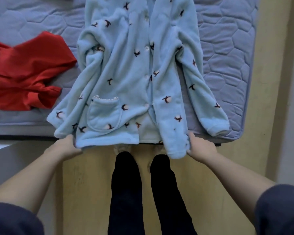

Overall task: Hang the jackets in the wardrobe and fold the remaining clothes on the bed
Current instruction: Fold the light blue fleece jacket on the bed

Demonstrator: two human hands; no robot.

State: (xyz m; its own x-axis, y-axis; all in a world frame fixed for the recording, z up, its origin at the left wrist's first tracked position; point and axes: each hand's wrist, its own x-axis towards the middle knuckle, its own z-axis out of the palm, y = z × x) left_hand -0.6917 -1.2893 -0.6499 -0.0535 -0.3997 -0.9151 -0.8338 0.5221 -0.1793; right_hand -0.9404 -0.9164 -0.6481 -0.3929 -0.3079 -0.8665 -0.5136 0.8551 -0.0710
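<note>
Light-blue fleece jacket (pixel 134 68) with dark bird print lay buttoned, front up on quilted blue mattress (pixel 227 56), hem overhanging near edge, left hand (pixel 68 146) pinched left hem corner, right hand (pixel 200 148) pinched right hem corner, crumpled red garment (pixel 24 72) lay beside jacket.

On the bed (pixel 227 48), a blue fleece top (pixel 134 65), hem in left hand (pixel 68 146) and right hand (pixel 200 148), red garment (pixel 24 70) beside.

The light is dim, even and cool, with no glare. The pale blue fleece top (pixel 126 68) shows only soft shadows in its folds. Below it, the dark trousers (pixel 126 192) sink to featureless black. To its right, the mattress (pixel 227 65) edge bows with wide-angle distortion. The whole picture is slightly soft.
</note>
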